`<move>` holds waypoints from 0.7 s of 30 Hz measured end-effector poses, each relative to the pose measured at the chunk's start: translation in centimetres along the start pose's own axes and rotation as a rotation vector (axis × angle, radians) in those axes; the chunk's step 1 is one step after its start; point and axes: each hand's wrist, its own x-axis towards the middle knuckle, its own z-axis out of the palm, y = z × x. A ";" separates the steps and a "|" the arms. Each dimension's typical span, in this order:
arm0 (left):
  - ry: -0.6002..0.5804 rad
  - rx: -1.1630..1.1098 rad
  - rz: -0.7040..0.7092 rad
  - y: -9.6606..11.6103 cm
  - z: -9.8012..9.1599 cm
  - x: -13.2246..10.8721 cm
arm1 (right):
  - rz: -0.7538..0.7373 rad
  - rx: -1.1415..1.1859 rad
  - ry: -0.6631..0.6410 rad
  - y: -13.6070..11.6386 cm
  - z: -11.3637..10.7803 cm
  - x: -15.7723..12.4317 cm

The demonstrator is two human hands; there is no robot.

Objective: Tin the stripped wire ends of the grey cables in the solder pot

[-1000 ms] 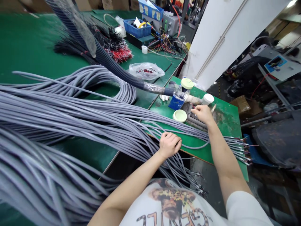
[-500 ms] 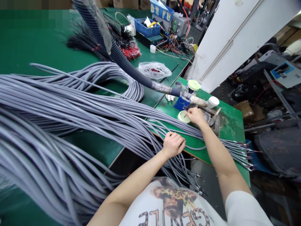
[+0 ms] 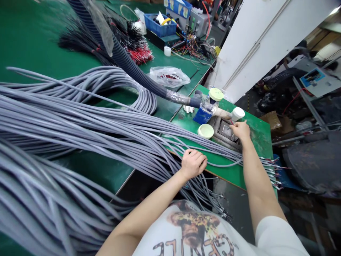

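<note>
A big bundle of grey cables [image 3: 80, 131] lies across the green bench and fans out over its front edge. My left hand [image 3: 192, 163] rests closed on several of these cables near the bench edge. My right hand [image 3: 240, 129] is pinched on the thin wire end of one grey cable, held over a dark square pot [image 3: 226, 128] set in the small green table [image 3: 255, 131]. A corrugated dark hose [image 3: 138, 76] ends at a nozzle just above that pot. A pale round lid [image 3: 205, 131] sits left of the pot.
Another pale lid [image 3: 215, 94], a white cap [image 3: 238, 113] and a blue box [image 3: 201, 116] crowd round the pot. A plastic bag [image 3: 168, 76], black and red wire bundles [image 3: 133, 46] and blue bins [image 3: 160, 28] lie farther back. A white pillar [image 3: 255, 39] stands right.
My right hand moved from the pale lid rightward to over the dark pot, carrying the wire end. My left hand stayed on the cables.
</note>
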 end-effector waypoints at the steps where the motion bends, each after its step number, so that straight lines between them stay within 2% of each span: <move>1: -0.002 -0.004 -0.002 0.0 0.0 0.0 | 0.016 -0.006 -0.008 0.2 0.4 0.2; 7: -0.019 -0.018 -0.012 0.0 0.0 0.1 | 0.078 -0.026 -0.057 0.7 1.7 0.9; 14: -0.020 -0.018 -0.006 -0.2 0.2 0.0 | 0.074 -0.019 -0.062 0.5 2.1 0.9; 18: -0.014 -0.001 0.008 -0.3 0.4 -0.1 | 0.042 0.004 -0.040 0.6 1.2 0.6; 21: -0.019 -0.001 0.005 -0.3 0.4 -0.1 | -0.024 0.089 0.024 0.8 -0.5 -0.8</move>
